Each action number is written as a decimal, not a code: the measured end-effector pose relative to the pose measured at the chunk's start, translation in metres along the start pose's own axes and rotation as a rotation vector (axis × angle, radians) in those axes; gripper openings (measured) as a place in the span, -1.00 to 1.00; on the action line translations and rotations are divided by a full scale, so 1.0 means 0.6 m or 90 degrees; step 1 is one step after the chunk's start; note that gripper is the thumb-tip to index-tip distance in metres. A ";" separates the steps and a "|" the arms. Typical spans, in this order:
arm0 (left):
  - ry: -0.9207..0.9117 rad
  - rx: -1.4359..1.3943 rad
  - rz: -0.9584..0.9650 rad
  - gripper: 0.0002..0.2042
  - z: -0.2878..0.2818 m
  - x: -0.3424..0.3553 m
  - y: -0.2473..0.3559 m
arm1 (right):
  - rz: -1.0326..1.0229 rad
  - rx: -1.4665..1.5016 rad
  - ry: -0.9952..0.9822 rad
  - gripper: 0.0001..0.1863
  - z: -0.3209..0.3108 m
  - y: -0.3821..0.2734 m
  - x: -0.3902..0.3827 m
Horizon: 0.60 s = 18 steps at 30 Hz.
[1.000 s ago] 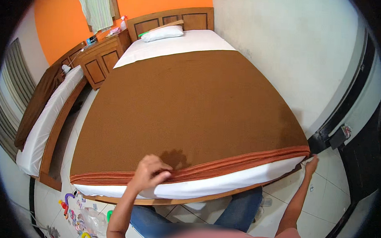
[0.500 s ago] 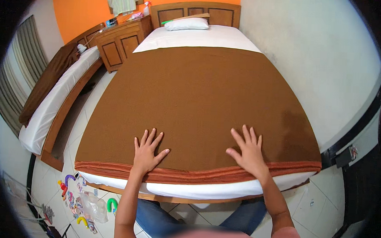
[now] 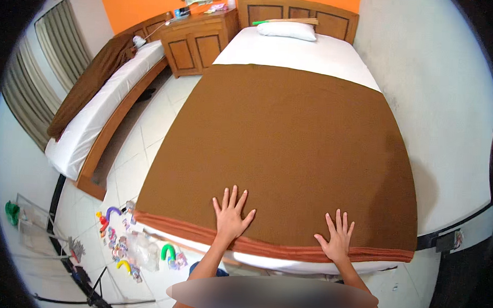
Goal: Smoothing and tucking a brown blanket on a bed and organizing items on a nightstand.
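Observation:
A brown blanket (image 3: pixel 290 139) lies spread over the white-sheeted bed (image 3: pixel 293 54), its reddish-brown border (image 3: pixel 286 250) gathered along the near edge. My left hand (image 3: pixel 232 215) rests flat on the blanket close to that border, fingers spread. Farther right, my right hand (image 3: pixel 337 236) also lies palm down on the blanket with its fingers apart. Neither hand grips anything. At the head of the bed are a white pillow (image 3: pixel 287 30) and a stick broom (image 3: pixel 300 20) with a green end, lying behind it.
A second bed (image 3: pixel 104 105) with a bunched brown blanket (image 3: pixel 91 86) stands at the left. Between the beds is a wooden cabinet (image 3: pixel 198 46). Toys and a clear plastic bag (image 3: pixel 144 251) lie on the tiled floor at lower left. A wall (image 3: pixel 428 95) runs along the right.
The view has turned to the left, so the bed sits farther right. My right hand has slid nearer the border, and the blanket's near edge looks straighter. Both hands stay flat.

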<state>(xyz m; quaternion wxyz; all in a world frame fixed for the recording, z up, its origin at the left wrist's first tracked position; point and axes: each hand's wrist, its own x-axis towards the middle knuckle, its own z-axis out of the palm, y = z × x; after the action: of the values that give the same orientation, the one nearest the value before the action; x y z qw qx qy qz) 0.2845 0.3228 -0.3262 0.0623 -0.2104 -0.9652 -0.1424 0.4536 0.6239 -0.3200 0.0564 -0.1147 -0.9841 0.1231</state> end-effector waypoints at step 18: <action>-0.091 0.023 -0.130 -0.21 -0.468 -0.161 0.012 | -0.039 0.107 -0.089 -0.28 -0.321 -0.391 -0.037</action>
<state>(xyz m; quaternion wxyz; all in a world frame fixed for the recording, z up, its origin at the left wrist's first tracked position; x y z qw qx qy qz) 0.3918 0.2069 -0.0749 -0.0174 -0.1195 -0.9860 -0.1153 0.4520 0.4412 -0.0766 0.0004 -0.0709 -0.9749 0.2109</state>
